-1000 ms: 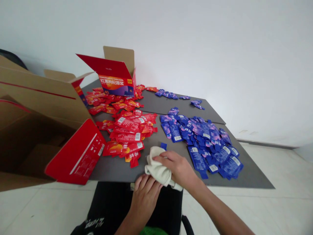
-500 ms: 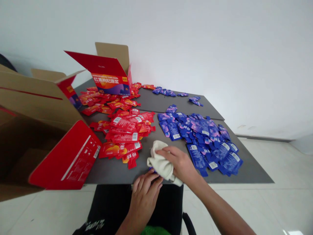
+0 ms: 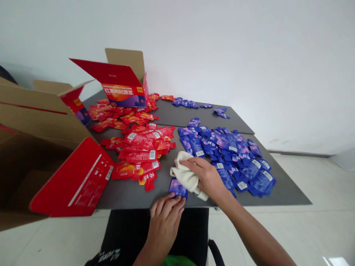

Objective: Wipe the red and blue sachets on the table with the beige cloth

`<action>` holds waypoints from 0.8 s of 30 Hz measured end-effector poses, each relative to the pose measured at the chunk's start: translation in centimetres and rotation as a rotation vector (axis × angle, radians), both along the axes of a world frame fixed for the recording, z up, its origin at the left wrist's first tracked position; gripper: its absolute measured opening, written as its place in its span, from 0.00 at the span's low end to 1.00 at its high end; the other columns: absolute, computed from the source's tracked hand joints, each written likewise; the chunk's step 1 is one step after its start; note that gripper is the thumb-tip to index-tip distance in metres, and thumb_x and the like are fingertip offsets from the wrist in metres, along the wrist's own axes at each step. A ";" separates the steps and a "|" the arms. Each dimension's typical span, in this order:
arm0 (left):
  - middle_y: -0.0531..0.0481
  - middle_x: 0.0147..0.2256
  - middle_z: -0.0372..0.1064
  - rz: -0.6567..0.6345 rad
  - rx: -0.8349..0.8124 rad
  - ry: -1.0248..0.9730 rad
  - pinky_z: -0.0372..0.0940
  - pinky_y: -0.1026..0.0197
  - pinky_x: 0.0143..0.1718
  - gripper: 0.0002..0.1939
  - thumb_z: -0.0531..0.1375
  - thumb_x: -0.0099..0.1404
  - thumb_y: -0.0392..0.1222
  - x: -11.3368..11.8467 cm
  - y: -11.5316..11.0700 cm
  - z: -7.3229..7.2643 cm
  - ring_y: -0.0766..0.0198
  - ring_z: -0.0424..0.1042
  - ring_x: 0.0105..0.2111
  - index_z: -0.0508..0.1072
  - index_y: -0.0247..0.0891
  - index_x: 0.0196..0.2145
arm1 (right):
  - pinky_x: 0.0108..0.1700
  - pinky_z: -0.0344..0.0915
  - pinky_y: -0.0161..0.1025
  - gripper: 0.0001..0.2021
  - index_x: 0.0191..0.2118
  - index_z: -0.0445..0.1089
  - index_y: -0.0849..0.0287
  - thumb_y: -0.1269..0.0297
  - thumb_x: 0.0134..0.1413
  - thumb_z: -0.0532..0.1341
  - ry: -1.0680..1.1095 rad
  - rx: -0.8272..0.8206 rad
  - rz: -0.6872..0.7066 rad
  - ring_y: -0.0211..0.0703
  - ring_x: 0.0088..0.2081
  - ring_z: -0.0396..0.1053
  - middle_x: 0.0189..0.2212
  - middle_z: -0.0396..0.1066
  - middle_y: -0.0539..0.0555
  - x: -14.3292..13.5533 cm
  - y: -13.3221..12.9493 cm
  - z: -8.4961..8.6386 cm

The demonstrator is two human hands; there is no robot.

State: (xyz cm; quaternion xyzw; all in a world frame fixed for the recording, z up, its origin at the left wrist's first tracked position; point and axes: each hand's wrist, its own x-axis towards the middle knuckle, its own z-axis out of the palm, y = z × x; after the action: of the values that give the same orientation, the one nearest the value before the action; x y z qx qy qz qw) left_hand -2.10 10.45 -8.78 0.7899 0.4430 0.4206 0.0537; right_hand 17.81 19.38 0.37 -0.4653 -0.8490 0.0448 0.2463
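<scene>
Blue sachet: the single blue-purple sachet [image 3: 177, 187] now shows much of its printed face, just beyond the left fingertips; half a second ago only a sliver of blue showed beside the cloth.
Cloth: the crumpled off-white cloth [image 3: 186, 178] has shifted off most of the sachet, to the right of it; it overlaps the sachet's right side in view, contact unclear.
Right hand: the right hand [image 3: 207, 176] is closed on the cloth, thumb and fingers bunching it.
Left hand: the left hand [image 3: 166, 218] is palm down, fingers extended, tips on the sachet's near end against the grey tabletop [image 3: 130, 195]; it steadies rather than grasps.
Meaning: judged from this, a wiping stroke has cleared the sachet; whether its surface is finished cannot be told.
Blue heap: a loose heap of blue sachets [image 3: 222, 146] lies beyond and right of the right hand, no clear change.
Red heap: red sachets [image 3: 142, 147] lie beyond and left of the left hand, likewise.
Cartons: a printed red carton [image 3: 122, 96] stands past the red heap; a larger open carton [image 3: 33, 111] gapes left of the left hand.
</scene>
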 end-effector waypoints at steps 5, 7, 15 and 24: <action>0.50 0.38 0.79 0.045 -0.031 0.040 0.61 0.49 0.52 0.14 0.53 0.77 0.38 0.0 -0.3 -0.5 0.52 0.72 0.44 0.80 0.46 0.42 | 0.55 0.71 0.36 0.20 0.62 0.71 0.48 0.68 0.67 0.64 -0.061 -0.179 0.183 0.45 0.54 0.74 0.54 0.76 0.53 -1.6 -3.1 -1.5; 0.50 0.43 0.80 0.032 -0.055 0.028 0.61 0.49 0.52 0.13 0.55 0.77 0.39 0.0 -0.3 -0.5 0.52 0.72 0.46 0.80 0.47 0.48 | 0.56 0.70 0.36 0.20 0.61 0.72 0.49 0.70 0.66 0.64 -0.059 -0.167 0.125 0.44 0.54 0.74 0.55 0.76 0.53 -1.4 -1.1 -2.1; 0.51 0.47 0.79 0.003 -0.057 -0.028 0.60 0.52 0.52 0.14 0.54 0.78 0.41 0.1 -0.2 0.0 0.56 0.71 0.47 0.78 0.46 0.54 | 0.55 0.72 0.41 0.22 0.64 0.70 0.53 0.72 0.67 0.62 -0.045 -0.011 -0.059 0.50 0.54 0.74 0.55 0.74 0.59 0.1 1.9 -0.1; 0.52 0.43 0.79 0.030 -0.086 0.001 0.59 0.52 0.53 0.13 0.56 0.76 0.37 0.1 -0.4 0.3 0.56 0.70 0.46 0.80 0.45 0.48 | 0.56 0.71 0.38 0.22 0.61 0.72 0.49 0.72 0.65 0.65 -0.066 -0.160 0.075 0.46 0.54 0.75 0.55 0.75 0.54 -1.5 -0.6 -2.3</action>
State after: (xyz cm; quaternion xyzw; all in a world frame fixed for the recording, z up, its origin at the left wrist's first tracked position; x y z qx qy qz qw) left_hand -1.99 10.09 -8.47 0.7804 0.4725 0.4014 0.0811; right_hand 16.28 18.77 -1.94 -0.4527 -0.8672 0.1061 0.1784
